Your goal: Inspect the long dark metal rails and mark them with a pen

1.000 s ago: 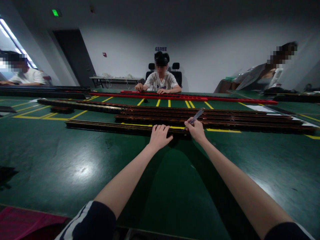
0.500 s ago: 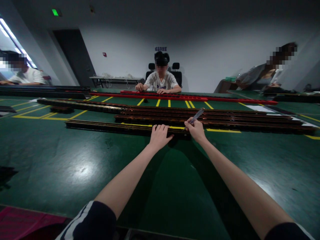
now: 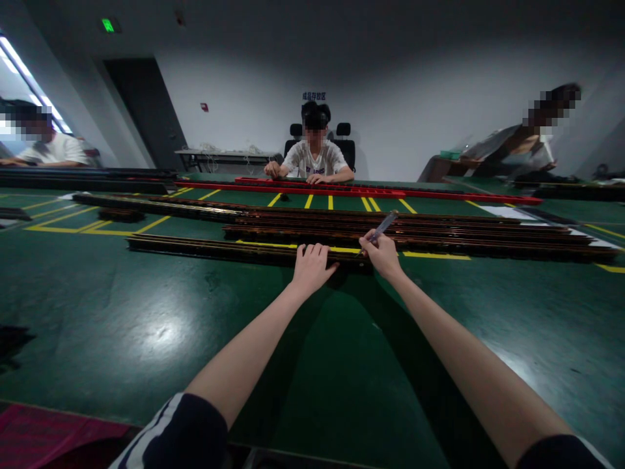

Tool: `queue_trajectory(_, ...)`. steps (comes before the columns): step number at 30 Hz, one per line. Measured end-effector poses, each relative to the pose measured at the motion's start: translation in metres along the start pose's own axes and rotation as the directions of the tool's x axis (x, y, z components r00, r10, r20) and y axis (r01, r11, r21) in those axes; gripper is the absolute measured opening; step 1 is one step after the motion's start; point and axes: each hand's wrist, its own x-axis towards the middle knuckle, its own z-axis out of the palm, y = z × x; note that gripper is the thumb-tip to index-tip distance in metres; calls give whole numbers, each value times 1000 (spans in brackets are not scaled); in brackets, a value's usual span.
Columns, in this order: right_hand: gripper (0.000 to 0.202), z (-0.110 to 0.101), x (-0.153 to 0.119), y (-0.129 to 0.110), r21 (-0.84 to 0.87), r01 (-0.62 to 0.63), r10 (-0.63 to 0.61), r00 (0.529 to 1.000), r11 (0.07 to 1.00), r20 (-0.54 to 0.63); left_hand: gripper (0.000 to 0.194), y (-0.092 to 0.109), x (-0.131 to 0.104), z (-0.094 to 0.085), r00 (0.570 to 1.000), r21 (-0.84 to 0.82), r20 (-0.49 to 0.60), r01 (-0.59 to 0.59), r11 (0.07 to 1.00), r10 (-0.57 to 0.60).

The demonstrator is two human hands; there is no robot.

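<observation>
Pinching a clear pen-like tool [image 3: 385, 225] in the right hand [image 3: 383, 254], tilted up toward the far right, tip pointed down at the right end of a long dark rail [image 3: 209, 251]. Touching that rail just to the left with the left hand [image 3: 312, 264], fingers slightly apart and draped over the top, thumb out to the right; cannot tell clasping from mere resting. Laid left to right across a green table [image 3: 161, 384], near side of a bundle of brown-black rails [image 3: 463, 236] reaching well to the right. Taped around both with yellow lines [image 3: 437, 255], and shining in patches on the near surface. Seeing farther out a long red strip [image 3: 444, 195], then a seated person in a white shirt [image 3: 317, 159] with both hands at it, another person [image 3: 58, 151] far left and a third [image 3: 530, 146] far right. Backed by a pale wall [image 3: 234, 91] with a dark door [image 3: 139, 107] at left and a green-lit sign [image 3: 108, 25] above. Reading 成品存放区 in dark characters [image 3: 314, 96] on the wall; unable to make out the shirt's lettering. Cut off at the near left: pink material [image 3: 53, 430] and a dark object [image 3: 13, 339], too dim to identify. Blocked by fingers: the tool's grip and part of the rail; lost in shadow, any tip contact.
</observation>
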Motion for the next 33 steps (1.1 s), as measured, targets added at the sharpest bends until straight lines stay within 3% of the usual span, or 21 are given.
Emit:
queue_trajectory(24, 17, 0, -3, -7, -24, 16, -15, 1000, 1000, 19, 35, 1, 0, -2, 1000, -34, 0, 12, 999, -12)
queue_trajectory(33, 22, -4, 1, 2, 31, -3, 4, 999, 1000, -44, 34, 1, 0, -3, 1000, -40, 1, 10, 999, -10)
